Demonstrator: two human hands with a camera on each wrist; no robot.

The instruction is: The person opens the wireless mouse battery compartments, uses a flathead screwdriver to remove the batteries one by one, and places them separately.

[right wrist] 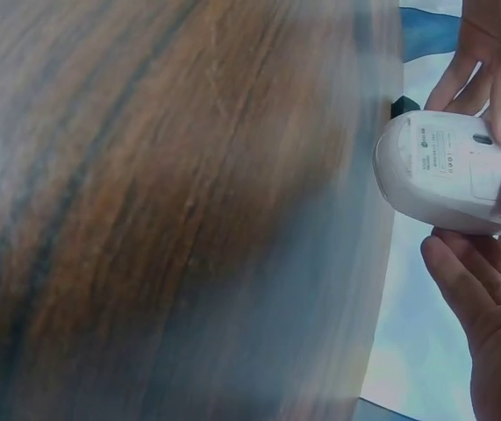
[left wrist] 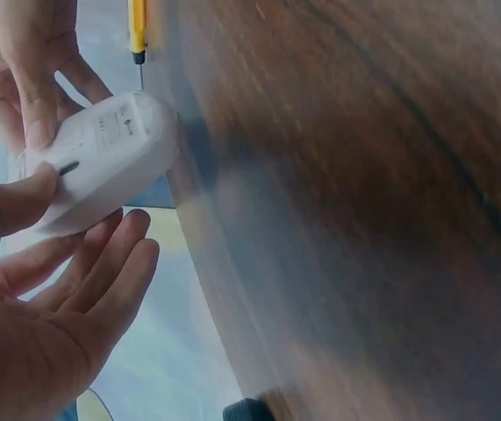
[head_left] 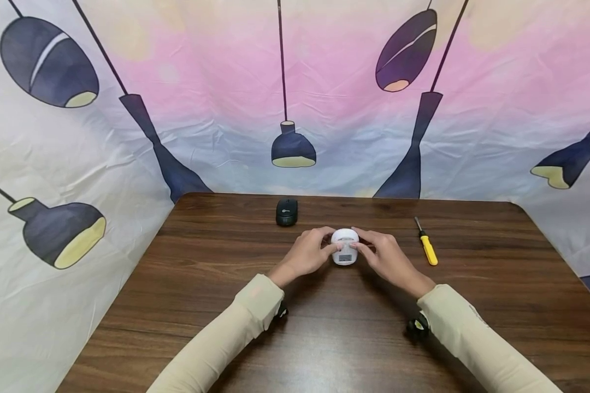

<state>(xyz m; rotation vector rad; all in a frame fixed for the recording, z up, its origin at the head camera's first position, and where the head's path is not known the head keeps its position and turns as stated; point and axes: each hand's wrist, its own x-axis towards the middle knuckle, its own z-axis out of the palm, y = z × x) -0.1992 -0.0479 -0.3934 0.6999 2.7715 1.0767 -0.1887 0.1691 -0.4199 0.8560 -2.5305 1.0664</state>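
A: White mouse (head_left: 345, 246) first, from the head camera: where does it sit?

B: Over the middle of the wooden table (head_left: 216, 284), turned so its flat underside faces the person. The left hand (head_left: 308, 253) pinches its left side and the right hand (head_left: 384, 256) pinches its right side, fingertips curled onto the shell. A black mouse (head_left: 287, 212) lies farther back, and a yellow-handled screwdriver (head_left: 426, 242) lies to the right, well apart from the hands.

A: And the left wrist camera?

B: The left thumb presses the near edge of the white mouse (left wrist: 101, 158), while the other left fingers (left wrist: 114, 272) lie fairly straight beneath it. The right hand (left wrist: 22, 70) grips the far side. One end of the mouse touches the table (left wrist: 364, 219). The screwdriver (left wrist: 136, 31) shows at the top edge.

A: The right wrist camera?

B: The underside of the white mouse (right wrist: 443, 171) shows labels and a small slot. The right hand (right wrist: 487, 298) cups it from below with the thumb on its edge; the left hand's fingers (right wrist: 496, 66) hold it from above.
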